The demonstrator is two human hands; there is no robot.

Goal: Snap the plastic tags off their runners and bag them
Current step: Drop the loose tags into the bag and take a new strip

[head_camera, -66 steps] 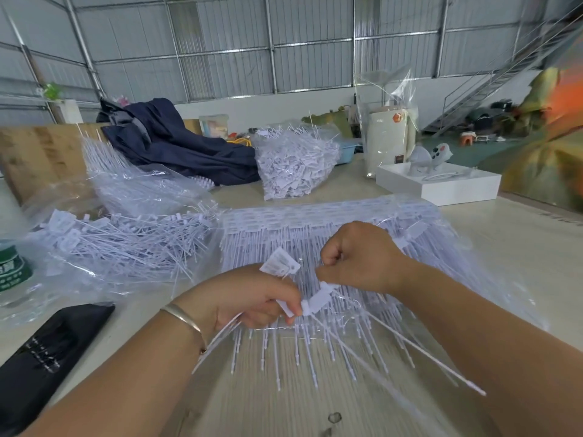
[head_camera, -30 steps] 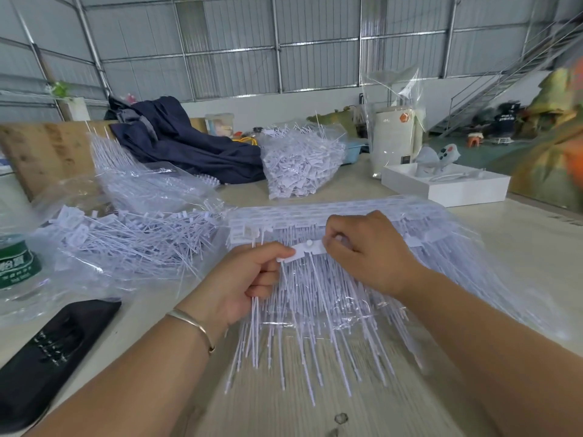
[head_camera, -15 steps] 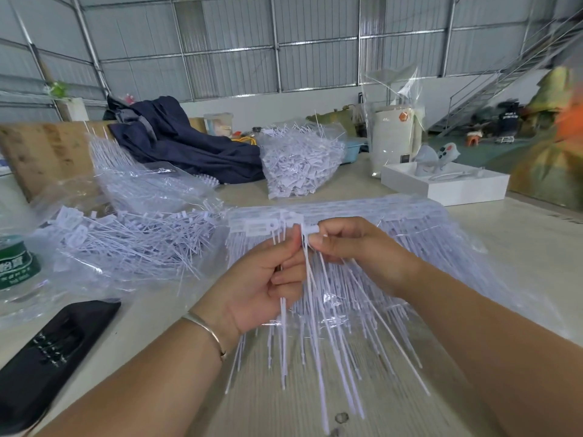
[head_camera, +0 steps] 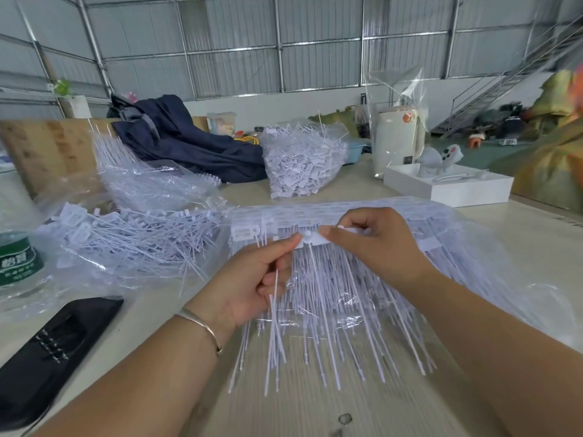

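Note:
A wide stack of white plastic tags on their runners [head_camera: 362, 216] lies across the table in front of me, thin tails pointing toward me. My left hand [head_camera: 252, 285] pinches a tag head [head_camera: 307, 238] at thumb and forefinger while its curled fingers hold a few loose tag tails. My right hand [head_camera: 375, 244] pinches the same runner piece just to the right, fingertips almost meeting those of the left. A clear bag of loose snapped tags [head_camera: 132, 238] lies to the left.
Another clear bag of tags [head_camera: 303, 162] stands at the back, next to a dark blue garment [head_camera: 186, 143]. A white box [head_camera: 448, 187] sits back right. A black case [head_camera: 53, 351] and a green-labelled bottle [head_camera: 19, 263] are at the left edge.
Both hands rose from the tails up to the runner row and pinched a tag head between them. The left hand has gathered a few loose tails in its fingers.

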